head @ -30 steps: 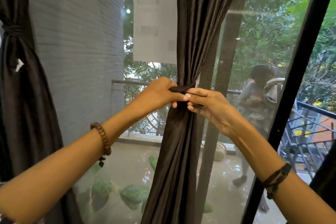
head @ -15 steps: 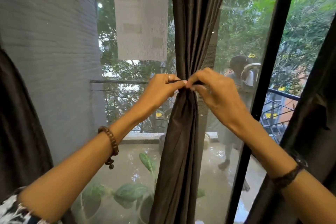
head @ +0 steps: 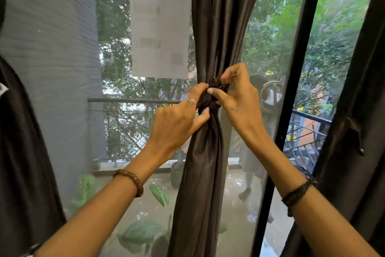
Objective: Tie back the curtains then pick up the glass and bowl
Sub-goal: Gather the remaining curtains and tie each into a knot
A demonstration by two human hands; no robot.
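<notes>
A dark brown curtain hangs gathered into a narrow bunch in front of the window. A tie-back band of the same dark cloth is wrapped around its middle. My left hand pinches the band and the gathered cloth from the left, thumb below and fingers above. My right hand pinches the upper end of the band at the knot from the right. No glass or bowl is in view.
Another dark curtain hangs at the left edge and a third at the right. A black window frame post stands just right of my hands. Behind the pane are a balcony railing, leafy plants and a person's reflection.
Both hands have shifted from pulling the band's ends level to working the knot, the right hand now higher, the left lower. The view has moved closer to the curtain.
</notes>
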